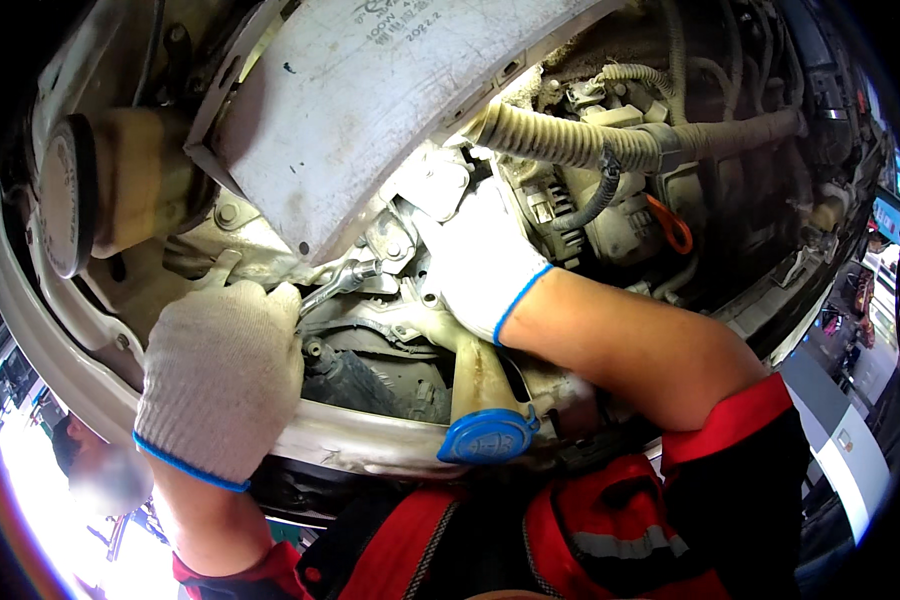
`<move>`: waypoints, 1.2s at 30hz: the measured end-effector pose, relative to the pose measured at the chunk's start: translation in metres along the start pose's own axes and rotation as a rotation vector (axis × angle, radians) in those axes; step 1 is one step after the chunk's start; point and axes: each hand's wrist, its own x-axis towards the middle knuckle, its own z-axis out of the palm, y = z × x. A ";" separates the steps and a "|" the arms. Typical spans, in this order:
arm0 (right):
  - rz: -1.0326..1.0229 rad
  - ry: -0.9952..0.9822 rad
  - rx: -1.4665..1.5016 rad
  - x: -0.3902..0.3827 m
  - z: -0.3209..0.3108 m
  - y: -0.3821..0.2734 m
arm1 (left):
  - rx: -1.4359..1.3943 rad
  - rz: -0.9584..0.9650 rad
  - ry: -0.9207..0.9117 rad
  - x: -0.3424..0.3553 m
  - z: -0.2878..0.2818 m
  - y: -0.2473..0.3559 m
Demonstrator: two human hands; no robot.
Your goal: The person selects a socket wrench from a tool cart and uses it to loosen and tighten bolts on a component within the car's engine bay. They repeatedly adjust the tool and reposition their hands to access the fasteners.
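White knit is wrapping both hands here, and the left hand [220, 370] is closing into a fist at the near left, its curled fingers apparently gripping the handle of a shiny metal wrench [340, 281]. The wrench is lying slantwise just right of that fist, its far end sitting close by a bolted metal bracket [394, 242], though whether it is seating on a bolt is not showing clearly. Over to the right, the right hand [485, 265] is reaching in beside the bracket, back of the glove facing up, fingertips disappearing among the metal parts; nobody can tell from here how far open it is or whether it is holding anything. As for handling, that wrench is looking rigid and fairly heavy for its slimness, tough rather than fragile, and its polished shaft is probably offering a slippery surface to knit gloves. The handle's near end is seeming the best place for a firm hold, with a second hand steadying the head. Room is looking tight: a grey metal panel [340, 120] is overhanging from the far side, a blue cap [488, 436] is sitting at the near edge, and a ribbed hose [570, 137] is running off to the far right.
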 end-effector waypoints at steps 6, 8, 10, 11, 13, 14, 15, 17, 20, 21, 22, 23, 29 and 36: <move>0.013 -0.050 -0.150 0.018 0.016 -0.008 | -0.031 0.005 -0.005 -0.002 -0.006 -0.002; 0.064 -0.156 -0.253 0.013 0.014 -0.003 | -0.060 0.047 -0.012 0.011 0.006 -0.001; 0.037 -0.182 -0.297 0.012 0.002 -0.014 | -0.060 -0.008 -0.064 0.004 0.004 -0.003; 0.010 -0.216 -0.308 0.014 0.000 -0.015 | -0.065 -0.053 -0.091 0.005 0.003 -0.001; -0.035 -0.200 -0.345 0.003 -0.013 -0.002 | -0.060 -0.003 -0.064 0.014 0.002 0.005; -0.006 -0.205 -0.362 -0.005 -0.022 0.005 | -0.055 0.036 -0.043 0.020 0.002 0.008; -0.155 -0.304 -0.284 0.000 -0.046 -0.014 | -0.009 -0.031 -0.059 0.001 -0.016 0.009; -0.223 -0.320 -0.198 -0.015 -0.047 -0.008 | -0.016 -0.052 -0.120 0.007 -0.014 0.010; -0.464 -0.368 -0.016 -0.033 -0.070 -0.004 | 0.021 -0.066 -0.116 0.001 -0.004 0.007; -0.400 -0.364 0.120 -0.038 -0.073 0.001 | 0.021 -0.054 -0.111 0.006 -0.004 0.009; -0.338 -0.357 0.257 -0.042 -0.076 0.004 | 0.025 -0.072 -0.155 0.009 -0.006 0.011; -0.336 -0.439 0.260 -0.044 -0.078 0.007 | 0.030 -0.094 -0.201 0.012 -0.007 0.013; 0.042 -0.552 0.751 -0.038 -0.043 0.017 | 0.072 -0.101 -0.195 0.013 -0.011 0.020; 0.451 -0.576 0.765 -0.014 -0.031 -0.012 | 0.068 -0.084 -0.193 0.012 -0.010 0.018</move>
